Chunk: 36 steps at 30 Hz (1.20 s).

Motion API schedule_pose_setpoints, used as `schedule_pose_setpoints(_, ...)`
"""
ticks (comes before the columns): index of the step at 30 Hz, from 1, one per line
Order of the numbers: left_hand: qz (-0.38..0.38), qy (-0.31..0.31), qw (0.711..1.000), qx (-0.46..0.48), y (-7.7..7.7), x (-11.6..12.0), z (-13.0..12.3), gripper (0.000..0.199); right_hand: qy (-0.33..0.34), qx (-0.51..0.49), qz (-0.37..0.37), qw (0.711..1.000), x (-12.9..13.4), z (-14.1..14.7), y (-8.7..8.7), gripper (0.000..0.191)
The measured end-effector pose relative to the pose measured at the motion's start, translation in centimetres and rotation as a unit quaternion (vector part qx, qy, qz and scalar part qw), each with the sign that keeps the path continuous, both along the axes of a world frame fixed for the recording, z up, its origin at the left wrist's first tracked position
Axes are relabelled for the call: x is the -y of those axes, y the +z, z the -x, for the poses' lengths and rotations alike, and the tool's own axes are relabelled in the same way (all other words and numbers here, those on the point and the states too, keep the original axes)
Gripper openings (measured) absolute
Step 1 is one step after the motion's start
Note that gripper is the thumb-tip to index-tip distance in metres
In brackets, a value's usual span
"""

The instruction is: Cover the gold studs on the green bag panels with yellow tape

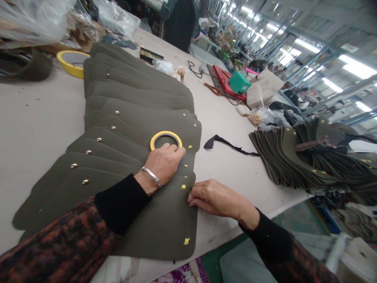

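Hands apart: left hand [165,163] clamped on yellow tape roll [166,133] over fanned olive panels [165,228], long axis roughly left-right; right hand [218,198] nearer, at their right edge, can't tell if pinching

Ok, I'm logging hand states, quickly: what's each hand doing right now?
Left hand: closed on the yellow tape roll.
Right hand: fingers curled closed at the green panel's edge; whether they pinch it can't be told.

Left hand [165,163] holds yellow tape roll [166,135].
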<state>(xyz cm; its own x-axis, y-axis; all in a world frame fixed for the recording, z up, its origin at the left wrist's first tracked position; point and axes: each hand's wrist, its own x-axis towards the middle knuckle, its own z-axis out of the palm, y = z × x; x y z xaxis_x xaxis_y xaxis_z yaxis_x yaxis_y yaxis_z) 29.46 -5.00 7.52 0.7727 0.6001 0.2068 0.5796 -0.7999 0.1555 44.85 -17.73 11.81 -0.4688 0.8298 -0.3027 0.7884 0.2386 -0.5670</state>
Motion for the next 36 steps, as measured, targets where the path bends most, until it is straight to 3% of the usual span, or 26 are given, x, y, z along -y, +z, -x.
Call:
schedule_pose_setpoints(4, -0.003, 0.000, 1.000, -0.003, 0.0, 0.0, -0.1, 0.021, -0.174, -0.027, -0.001, 0.984, 1.8, 0.4, -1.2, 0.004)
schedule_pose_setpoints(6, -0.006, 0.002, 1.000, -0.004, -0.1, -0.1, -0.1, 0.022, -0.268, -0.066, -0.010, 0.961, 3.1, 1.0, -1.1, 0.011)
schedule_pose_setpoints(9, -0.011, 0.006, 1.000, -0.003, -0.1, -0.1, -0.1, 0.022, -0.335, -0.111, -0.030, 0.935, 5.5, 2.3, -0.3, 0.009)
schedule_pose_setpoints(13, -0.003, 0.003, 1.000, 0.000, 0.0, 0.0, -0.1, 0.022, -0.341, -0.096, 0.011, 0.935, 8.9, 4.4, -0.2, 0.005)
schedule_pose_setpoints(18, 0.002, 0.001, 1.000, 0.006, 0.1, -0.1, 0.0, 0.021, -0.347, -0.070, -0.015, 0.935, 10.8, 6.1, -2.3, 0.004)
schedule_pose_setpoints(27, 0.006, 0.001, 1.000, 0.009, 0.2, -0.1, 0.1, 0.018, -0.310, -0.012, -0.037, 0.950, 9.3, 6.6, -2.6, 0.007)
schedule_pose_setpoints(33, -0.015, -0.007, 1.000, 0.014, 0.4, -1.0, 0.6, 0.019, -0.290, -0.045, 0.070, 0.954, 7.4, 5.1, -1.2, 0.008)
schedule_pose_setpoints(36, -0.019, 0.007, 0.999, 0.031, 0.8, -1.7, 1.0, 0.021, -0.334, -0.071, -0.016, 0.940, 5.1, 2.8, -0.1, 0.010)
